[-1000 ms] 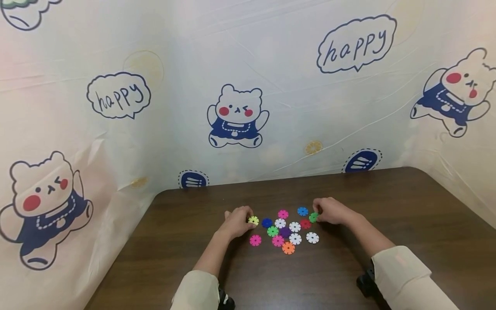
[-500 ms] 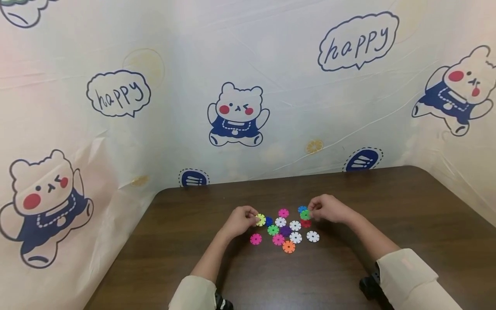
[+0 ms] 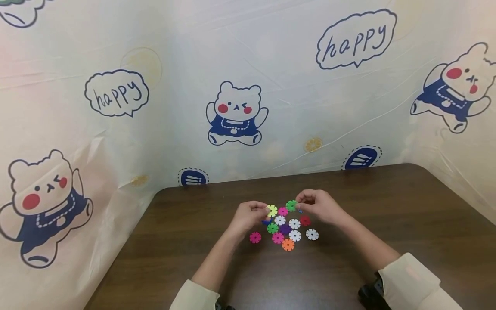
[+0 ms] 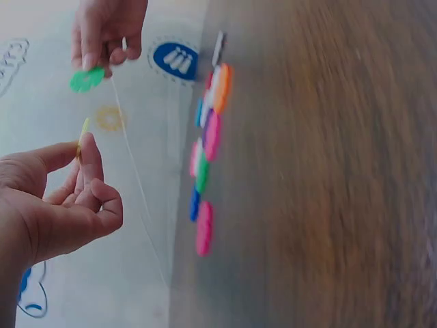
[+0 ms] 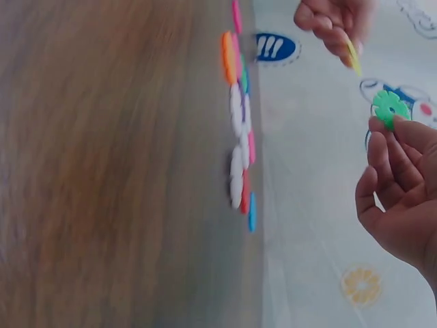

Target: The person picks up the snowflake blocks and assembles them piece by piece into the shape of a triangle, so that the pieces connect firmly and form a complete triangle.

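Between thumb and index finger my left hand [image 3: 249, 217] pinches a yellow notched plastic disc [image 3: 272, 210]; in the left wrist view this yellow disc [image 4: 83, 130] is seen edge-on. My right hand [image 3: 319, 206] pinches a green notched disc [image 3: 291, 206], and the right wrist view shows this green disc [image 5: 390, 108] nearly face-on. Both discs are held up off the table, apart from each other with a small gap. Below them lie more discs, among them a pink disc [image 3: 283, 211], a white disc [image 3: 280, 220] and a red disc [image 3: 305, 221]. A blue disc [image 3: 266, 222] is partly hidden by my left hand.
The loose discs lie flat on a brown wooden table [image 3: 162, 258], with an orange disc [image 3: 288, 245] nearest me. Another white disc [image 3: 312, 234] lies at the right and a pink disc [image 3: 255, 237] at the left. A printed curtain [image 3: 166, 129] hangs behind the table.
Both hands have risen and moved toward each other, bringing the yellow disc rightward and the green disc leftward. The other discs stay where they were.
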The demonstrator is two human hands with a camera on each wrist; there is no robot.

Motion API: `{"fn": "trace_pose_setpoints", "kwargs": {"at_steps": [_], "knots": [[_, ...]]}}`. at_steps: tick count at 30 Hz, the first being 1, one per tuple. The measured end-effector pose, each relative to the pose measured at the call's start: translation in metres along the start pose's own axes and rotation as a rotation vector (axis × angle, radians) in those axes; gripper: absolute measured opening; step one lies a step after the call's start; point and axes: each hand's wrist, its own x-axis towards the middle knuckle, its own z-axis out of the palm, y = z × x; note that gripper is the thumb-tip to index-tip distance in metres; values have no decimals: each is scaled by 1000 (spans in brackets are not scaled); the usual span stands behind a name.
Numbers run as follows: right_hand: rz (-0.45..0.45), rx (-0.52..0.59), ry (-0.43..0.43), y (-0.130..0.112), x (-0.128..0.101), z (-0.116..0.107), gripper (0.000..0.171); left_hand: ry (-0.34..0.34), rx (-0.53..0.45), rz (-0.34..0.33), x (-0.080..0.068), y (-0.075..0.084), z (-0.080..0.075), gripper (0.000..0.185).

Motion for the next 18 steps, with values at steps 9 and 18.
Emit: {"fn": "trace_pose_setpoints", "kwargs": {"at_steps": [9, 18], "knots": [[-62, -23, 65, -17, -8, 9, 5, -11, -47, -35, -16, 19, 9, 26], [-107, -51, 103, -21, -13, 12, 6, 2, -95, -66, -21, 24, 12, 25]]}}
